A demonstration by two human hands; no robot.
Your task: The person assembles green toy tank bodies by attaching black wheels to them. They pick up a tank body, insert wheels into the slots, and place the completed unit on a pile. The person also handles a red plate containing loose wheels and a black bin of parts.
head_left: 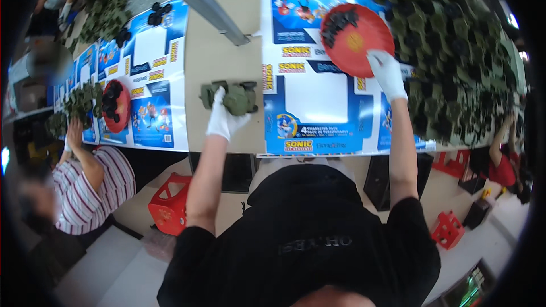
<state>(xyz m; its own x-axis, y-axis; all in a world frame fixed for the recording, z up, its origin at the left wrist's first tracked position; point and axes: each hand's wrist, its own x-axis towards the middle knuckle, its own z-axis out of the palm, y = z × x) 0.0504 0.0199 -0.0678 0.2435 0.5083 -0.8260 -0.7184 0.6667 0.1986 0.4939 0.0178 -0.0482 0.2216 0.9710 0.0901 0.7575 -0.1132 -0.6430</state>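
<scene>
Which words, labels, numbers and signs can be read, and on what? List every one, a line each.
I'll place the print without copying its wording.
Right sheet: clear yellow labels, white lettering on blue; smallest print unreadable.
Left sheet: similar yellow labels, some sideways; small print unreadable.
Black shirt: faint lettering.
Right red plate: gold mark, too blurred.
Left red stool: gold mark, too small.

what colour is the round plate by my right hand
The plate is red, with a yellowish pattern near its middle, best seen in the head view.
</scene>
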